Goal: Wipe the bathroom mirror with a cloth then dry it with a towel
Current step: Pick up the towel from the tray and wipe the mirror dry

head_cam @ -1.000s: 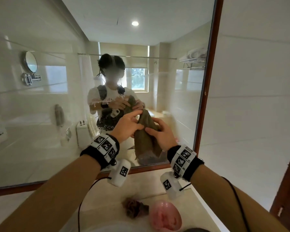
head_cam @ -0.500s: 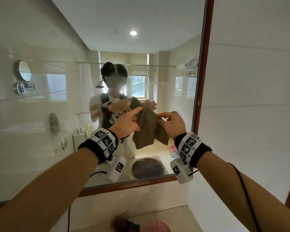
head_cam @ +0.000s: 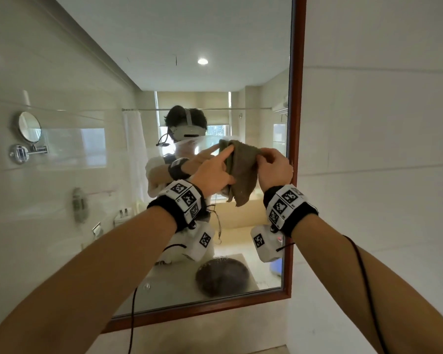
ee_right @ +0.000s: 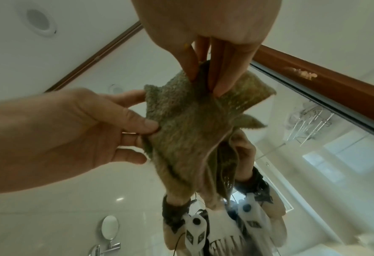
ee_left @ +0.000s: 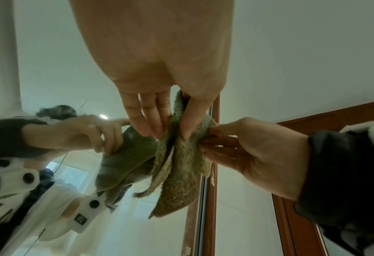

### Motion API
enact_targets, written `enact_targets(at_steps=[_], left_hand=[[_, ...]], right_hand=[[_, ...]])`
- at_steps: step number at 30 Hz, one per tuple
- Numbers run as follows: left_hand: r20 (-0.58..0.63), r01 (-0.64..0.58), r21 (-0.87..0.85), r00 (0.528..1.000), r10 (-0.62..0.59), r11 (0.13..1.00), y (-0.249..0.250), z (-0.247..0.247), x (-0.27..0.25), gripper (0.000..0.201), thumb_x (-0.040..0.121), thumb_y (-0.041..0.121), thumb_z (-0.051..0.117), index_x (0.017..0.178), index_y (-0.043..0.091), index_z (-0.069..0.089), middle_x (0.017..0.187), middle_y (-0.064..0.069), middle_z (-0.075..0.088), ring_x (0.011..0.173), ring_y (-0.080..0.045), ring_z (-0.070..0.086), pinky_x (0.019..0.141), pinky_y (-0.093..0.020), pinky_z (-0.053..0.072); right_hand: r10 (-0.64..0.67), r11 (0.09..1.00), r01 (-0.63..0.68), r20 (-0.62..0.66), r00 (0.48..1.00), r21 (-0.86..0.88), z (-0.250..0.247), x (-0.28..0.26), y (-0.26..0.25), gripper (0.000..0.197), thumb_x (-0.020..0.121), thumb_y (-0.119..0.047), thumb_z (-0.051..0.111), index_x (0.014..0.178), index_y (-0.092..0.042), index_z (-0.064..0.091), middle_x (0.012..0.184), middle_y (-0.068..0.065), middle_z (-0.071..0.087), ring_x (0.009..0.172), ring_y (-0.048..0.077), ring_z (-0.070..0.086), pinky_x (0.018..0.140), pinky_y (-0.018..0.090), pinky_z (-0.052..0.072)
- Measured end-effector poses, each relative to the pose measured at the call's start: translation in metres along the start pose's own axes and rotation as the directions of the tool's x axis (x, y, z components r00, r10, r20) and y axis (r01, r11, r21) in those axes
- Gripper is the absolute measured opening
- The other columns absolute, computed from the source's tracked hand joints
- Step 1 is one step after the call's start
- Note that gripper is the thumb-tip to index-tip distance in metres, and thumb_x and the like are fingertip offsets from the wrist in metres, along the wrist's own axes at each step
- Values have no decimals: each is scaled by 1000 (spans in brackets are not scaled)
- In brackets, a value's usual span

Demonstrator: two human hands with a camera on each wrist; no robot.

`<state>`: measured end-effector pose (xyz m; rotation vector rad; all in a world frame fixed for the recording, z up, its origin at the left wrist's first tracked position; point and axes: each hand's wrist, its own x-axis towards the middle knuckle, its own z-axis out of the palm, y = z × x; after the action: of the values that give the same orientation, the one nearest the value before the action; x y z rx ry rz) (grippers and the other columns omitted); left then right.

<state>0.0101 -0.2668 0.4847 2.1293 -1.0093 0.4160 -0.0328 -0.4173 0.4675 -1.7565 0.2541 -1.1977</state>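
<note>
An olive-green cloth (head_cam: 243, 172) hangs folded between both my hands, close in front of the wood-framed bathroom mirror (head_cam: 113, 200), near its right edge. My left hand (head_cam: 216, 169) pinches the cloth's left side between thumb and fingers, its forefinger pointing up along the fold. My right hand (head_cam: 275, 167) pinches the top right corner. In the left wrist view the cloth (ee_left: 179, 161) sits between the left hand's thumb and fingers (ee_left: 146, 117). The right wrist view has the cloth (ee_right: 192, 131) pinched by my right fingertips (ee_right: 216, 76). I see no towel.
The mirror's brown frame (head_cam: 296, 123) runs down the right side, with a pale tiled wall (head_cam: 381, 175) beyond it. The glass reflects a person with a headset, a round shaving mirror (head_cam: 28, 127) and a dark round object (head_cam: 221, 277) on the counter.
Both hands have risen with the cloth from near the counter to upper mirror height and moved toward the right frame. The counter and pink basin have dropped out of view.
</note>
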Motion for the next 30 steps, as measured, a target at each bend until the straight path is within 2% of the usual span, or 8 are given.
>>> enact_targets(at_steps=[4, 8, 11, 13, 16, 20, 27, 30], left_hand=[[-24, -37, 4, 999, 37, 999, 3, 15, 25, 78, 89, 0, 66, 154, 9, 24, 84, -10, 68, 80, -24, 68, 70, -23, 54], [-74, 70, 52, 995, -66, 996, -1, 16, 28, 56, 89, 9, 65, 142, 6, 47, 98, -4, 62, 92, -25, 65, 81, -31, 52], [-82, 74, 50, 994, -70, 996, -14, 1, 17, 47, 89, 7, 63, 135, 9, 56, 108, -11, 67, 95, -25, 64, 82, -27, 50], [-112, 72, 76, 992, -64, 994, -28, -18, 5, 44, 91, 7, 62, 134, 14, 59, 114, -4, 66, 101, -15, 60, 85, -15, 45], [-248, 90, 151, 967, -50, 985, -55, -46, -10, 30, 91, 10, 58, 116, 26, 66, 114, 8, 62, 102, -11, 57, 92, -29, 49], [-470, 148, 299, 883, 11, 943, -85, -74, -27, 30, 92, 27, 62, 121, 33, 60, 134, 14, 47, 113, -2, 45, 86, -23, 43], [-560, 282, 430, 828, 9, 858, -120, -123, -60, 46, 91, 33, 62, 135, 30, 50, 163, -9, 13, 149, -32, 12, 113, -58, 23], [-579, 356, 429, 814, -50, 830, -139, -144, -81, 53, 93, 27, 55, 144, 32, 41, 166, -10, 2, 152, -33, 0, 116, -59, 14]], right_hand=[[-105, 994, 105, 29, 994, 3, 17, 12, 8, 55, 95, -16, 52, 146, -24, 32, 134, 5, 55, 116, 21, 56, 99, 34, 46], [-215, 972, 220, 63, 975, -87, 47, 25, 23, 84, 91, -14, 53, 153, -24, -3, 154, 10, 26, 137, 28, 34, 112, 49, 32], [-284, 901, 284, 48, 958, -327, 65, 33, 31, 82, 90, -24, 48, 153, -13, -4, 156, 15, 19, 144, 31, 18, 119, 52, 9], [-310, 863, 289, 18, 951, -414, 75, 35, 34, 75, 89, -33, 37, 153, -13, 3, 152, 18, 26, 140, 35, 24, 116, 52, 10], [-391, 784, 300, -57, 919, -544, 91, 38, 38, 69, 90, -44, 31, 153, -20, 16, 144, 21, 38, 129, 39, 38, 108, 59, 23], [-434, 719, 364, 26, 901, -592, 115, 31, 24, 61, 95, -50, 23, 152, -33, 10, 146, 15, 33, 133, 37, 31, 107, 65, 14], [-585, 601, 639, 280, 761, -481, 182, -31, -33, 58, 98, -50, 18, 152, -30, 12, 153, 13, 25, 140, 37, 22, 116, 57, 7], [-626, 535, 723, 371, 687, -437, 214, -65, -50, 56, 99, -47, 24, 151, -30, 20, 152, 9, 30, 140, 34, 22, 117, 54, 5]])
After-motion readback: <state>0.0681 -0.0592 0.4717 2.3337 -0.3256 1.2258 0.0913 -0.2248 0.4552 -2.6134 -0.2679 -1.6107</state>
